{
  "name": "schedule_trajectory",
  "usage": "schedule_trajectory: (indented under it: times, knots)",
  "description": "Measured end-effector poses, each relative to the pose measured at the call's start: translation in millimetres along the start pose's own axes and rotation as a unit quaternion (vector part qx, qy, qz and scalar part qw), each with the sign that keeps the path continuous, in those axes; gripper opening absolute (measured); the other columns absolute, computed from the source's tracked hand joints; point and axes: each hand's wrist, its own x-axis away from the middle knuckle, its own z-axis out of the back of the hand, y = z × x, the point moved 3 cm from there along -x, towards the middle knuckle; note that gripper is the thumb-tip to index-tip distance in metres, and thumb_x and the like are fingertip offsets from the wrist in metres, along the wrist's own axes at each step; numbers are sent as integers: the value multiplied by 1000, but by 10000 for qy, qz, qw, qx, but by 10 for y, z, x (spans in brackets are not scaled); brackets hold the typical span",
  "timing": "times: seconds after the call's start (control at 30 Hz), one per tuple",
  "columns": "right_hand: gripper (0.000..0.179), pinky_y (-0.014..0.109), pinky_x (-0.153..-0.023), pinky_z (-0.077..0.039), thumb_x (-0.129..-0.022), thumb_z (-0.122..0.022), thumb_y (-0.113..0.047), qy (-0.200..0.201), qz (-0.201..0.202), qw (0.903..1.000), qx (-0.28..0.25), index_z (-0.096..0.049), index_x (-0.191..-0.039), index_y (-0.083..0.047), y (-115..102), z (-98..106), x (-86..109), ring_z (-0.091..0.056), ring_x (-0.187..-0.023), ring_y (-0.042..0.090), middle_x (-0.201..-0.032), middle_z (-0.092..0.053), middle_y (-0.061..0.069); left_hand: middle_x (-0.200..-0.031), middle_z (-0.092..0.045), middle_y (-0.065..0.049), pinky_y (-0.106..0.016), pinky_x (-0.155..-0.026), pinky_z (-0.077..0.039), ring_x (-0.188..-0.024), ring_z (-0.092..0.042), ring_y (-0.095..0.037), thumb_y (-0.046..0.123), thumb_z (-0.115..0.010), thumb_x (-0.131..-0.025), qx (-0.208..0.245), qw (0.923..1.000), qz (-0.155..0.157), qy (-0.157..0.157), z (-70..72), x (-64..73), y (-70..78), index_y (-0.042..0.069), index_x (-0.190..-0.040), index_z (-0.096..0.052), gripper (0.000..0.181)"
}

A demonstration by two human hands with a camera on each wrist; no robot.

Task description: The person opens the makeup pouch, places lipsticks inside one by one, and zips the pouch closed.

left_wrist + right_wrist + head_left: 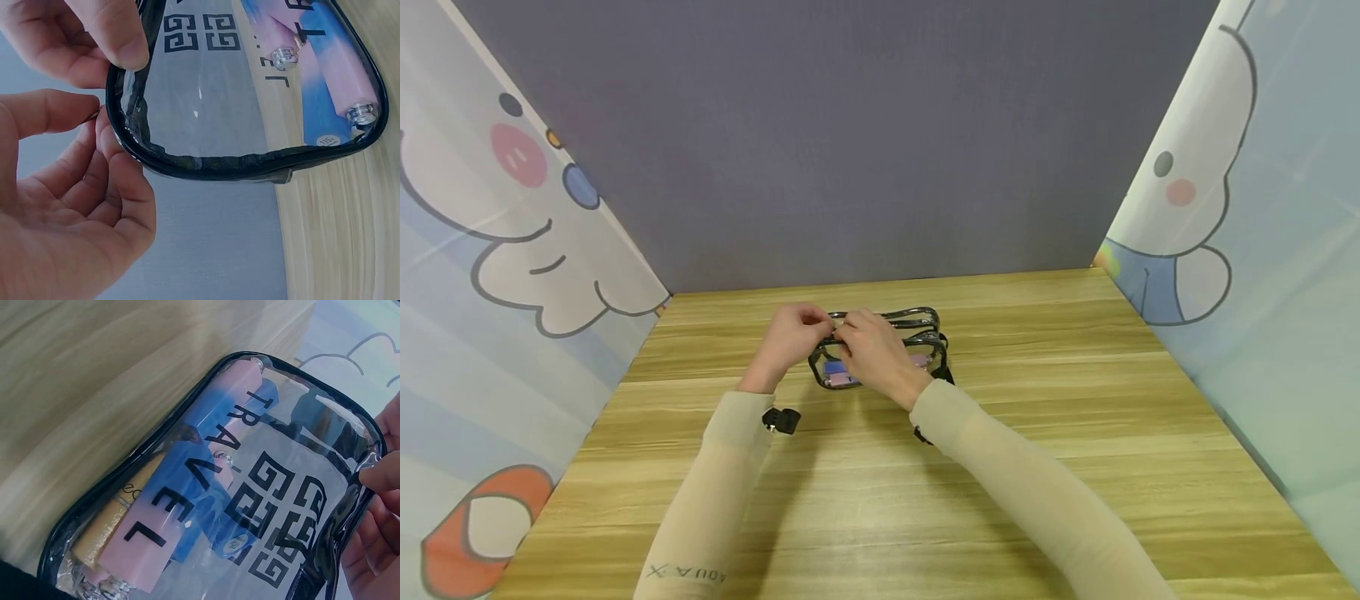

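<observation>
A clear travel pouch [284,440] with black piping and printed letters stands on the table. Inside it lie pink-and-blue tubes [165,515] with silvery ends and a gold tube [115,519]. My left hand [790,337] is at the pouch's upper left corner, its thumb and forefinger pinching a small thin dark tab there, perhaps a zipper pull. Right beside it, my right hand [880,354] pinches the pouch's upper edge; its thumb shows on the clear plastic in the left wrist view. This hand hides part of the pouch's front from the head view.
The wood-grain table [1037,400] stretches out on both sides of the pouch. A dark grey panel [865,150] rises behind it, and cartoon-printed sheets [1270,208] stand at left and right. A black strap [786,420] hangs at the left wrist.
</observation>
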Motion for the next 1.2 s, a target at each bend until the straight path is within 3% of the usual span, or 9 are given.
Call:
schedule_trajectory:
  times: [0.3,0.67,0.93,1.2]
  knots:
    - [9,30,-81,-53,-94,-71,-11,-329,-22,9994,74,-76,-102,-8,42,34,4,-60,-89,19,-97,-66,4,-110,-70,-12,-47,-89,-53,-104,-65,-30,21,-61,-102,155,9999,-21,-73,16,24,-65,6,-108,-73,20]
    - [8,32,-77,-52,-94,-73,-17,-658,-214,9975,118,-74,-97,-10,121,162,61,-58,-85,18,-93,-64,3,-105,-70,-11,-46,-84,-53,-98,-65,-29,19,-61,-102,-32,9999,-91,80,25,32,-76,7,-106,-73,18]
    - [8,32,-78,-52,-94,-73,-18,-1155,-585,9916,48,-74,-97,-10,206,233,86,-58,-87,19,-92,-63,1,-103,-72,-9,-45,-82,-54,-96,-65,-27,20,-62,-101,-182,9994,-272,98,10,46,-68,7,-105,-74,18]
    - [4,33,-81,-52,-93,-71,-12,-1023,-265,9944,20,-74,-91,-9,218,251,84,-59,-87,20,-91,-65,2,-104,-72,-9,-43,-79,-53,-94,-65,-27,20,-62,-101,-319,9992,-234,71,-12,34,-37,7,-105,-75,19]
